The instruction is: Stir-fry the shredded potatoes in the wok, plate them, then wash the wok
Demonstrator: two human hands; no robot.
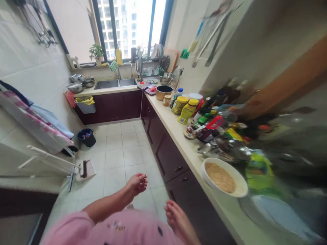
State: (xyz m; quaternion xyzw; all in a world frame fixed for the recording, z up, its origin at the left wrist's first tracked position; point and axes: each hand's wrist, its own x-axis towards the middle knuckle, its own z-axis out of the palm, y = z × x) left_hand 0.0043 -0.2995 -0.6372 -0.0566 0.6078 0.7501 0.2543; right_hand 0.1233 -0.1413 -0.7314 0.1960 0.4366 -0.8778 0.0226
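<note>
My left hand (138,183) is raised over the floor in front of my body, fingers curled in loosely, with no object showing in it. To its right, my right hand (175,215) hangs beside the counter front, its fingers loosely extended and holding nothing. Neither hand touches anything. Nearest to the right hand on the counter is a white bowl (241,189) of pale brown food, perhaps marinated meat. Behind the bowl are metal utensils (212,149), and a yellow-green package (259,172) stands to its right, blurred.
Along the counter (176,132) stand a yellow squeeze bottle (188,110), a yellow-lidded jar (179,106) and a brown pot (163,93). A double sink (107,85) lies under the window. At left are a black bin (87,137), a dustpan (88,170) and hanging towels (38,119).
</note>
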